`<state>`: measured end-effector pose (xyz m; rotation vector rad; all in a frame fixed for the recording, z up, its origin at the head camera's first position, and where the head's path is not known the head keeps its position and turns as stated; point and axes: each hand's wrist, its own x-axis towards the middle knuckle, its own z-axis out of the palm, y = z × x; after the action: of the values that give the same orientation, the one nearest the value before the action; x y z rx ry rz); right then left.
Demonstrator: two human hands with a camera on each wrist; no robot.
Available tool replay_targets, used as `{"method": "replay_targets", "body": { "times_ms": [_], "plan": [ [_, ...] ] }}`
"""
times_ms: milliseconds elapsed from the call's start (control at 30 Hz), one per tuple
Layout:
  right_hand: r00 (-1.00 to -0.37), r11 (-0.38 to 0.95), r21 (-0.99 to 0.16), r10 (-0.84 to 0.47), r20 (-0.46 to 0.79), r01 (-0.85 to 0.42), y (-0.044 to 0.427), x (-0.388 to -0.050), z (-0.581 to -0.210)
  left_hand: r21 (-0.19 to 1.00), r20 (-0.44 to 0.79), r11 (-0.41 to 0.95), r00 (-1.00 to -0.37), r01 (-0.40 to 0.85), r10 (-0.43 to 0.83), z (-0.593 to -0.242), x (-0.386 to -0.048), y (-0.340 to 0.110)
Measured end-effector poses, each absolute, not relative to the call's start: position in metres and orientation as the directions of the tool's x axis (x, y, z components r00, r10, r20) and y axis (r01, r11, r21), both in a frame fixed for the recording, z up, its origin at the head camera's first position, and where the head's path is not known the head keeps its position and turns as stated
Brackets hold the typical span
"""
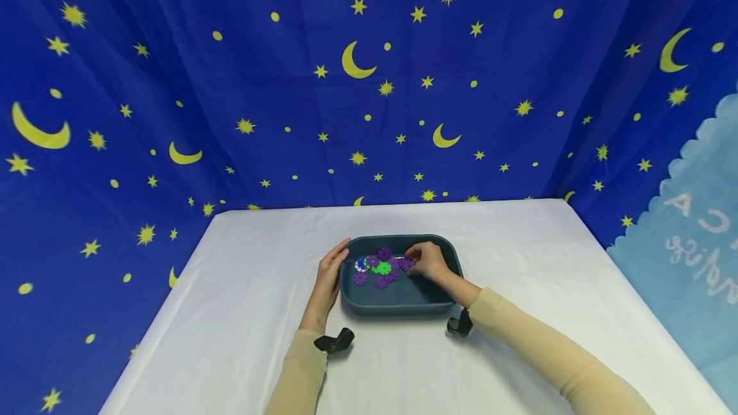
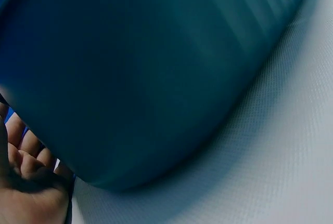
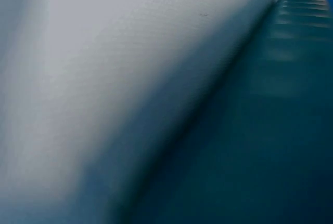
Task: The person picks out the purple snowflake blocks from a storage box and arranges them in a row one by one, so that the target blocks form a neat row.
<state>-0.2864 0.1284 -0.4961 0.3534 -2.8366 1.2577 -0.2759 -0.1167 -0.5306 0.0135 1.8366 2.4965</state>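
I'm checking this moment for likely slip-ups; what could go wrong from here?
The purple pieces and green piece lie bunched together, so the right hand might disturb neighbours while working among them.

The left hand is against one end of the tray; a firm push could slide it across the white cloth.

The right wrist reaches over the rim and may bump it.

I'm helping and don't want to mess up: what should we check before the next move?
1. Tray sitting on the white tablecloth: ok.
2. Left grip at the tray's side: ok.
3. Right grip reaching inside the tray, by the purple pieces: ok.
4. One purple piece firmly pinched: cannot tell, too small to see.
5. Bright green piece in the tray: ok.
6. Pieces all spread apart: not ok, some overlap.
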Motion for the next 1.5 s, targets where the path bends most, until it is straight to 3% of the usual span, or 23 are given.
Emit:
{"method": "replay_targets", "body": {
  "times_ms": [533, 700, 1067, 1500],
  "plan": [
    [-0.968, 0.538, -0.812, -0.216, 0.126, -0.226, 0.132, -0.289, -0.487, 0.95, -0.002, -0.312, -0.999, -0.016, 0.048, -0.531, -0.28, -0.116],
    [-0.974, 0.502, -0.836, -0.164, 0.159, -0.221, 0.132, -0.289, -0.487, 0.951, 0.003, -0.308, -0.997, -0.019, 0.071, -0.53, -0.281, -0.116],
    [-0.937, 0.447, -0.828, -0.079, 0.339, -0.338, 0.13, -0.279, -0.474, 0.956, -0.006, -0.291, -0.998, -0.022, 0.055, -0.532, -0.278, -0.117],
    [-0.944, 0.402, -0.875, 0.067, 0.322, -0.27, 0.16, -0.271, -0.461, 0.955, -0.004, -0.297, -0.998, -0.023, 0.062, -0.529, -0.276, -0.118]
  ]
}}
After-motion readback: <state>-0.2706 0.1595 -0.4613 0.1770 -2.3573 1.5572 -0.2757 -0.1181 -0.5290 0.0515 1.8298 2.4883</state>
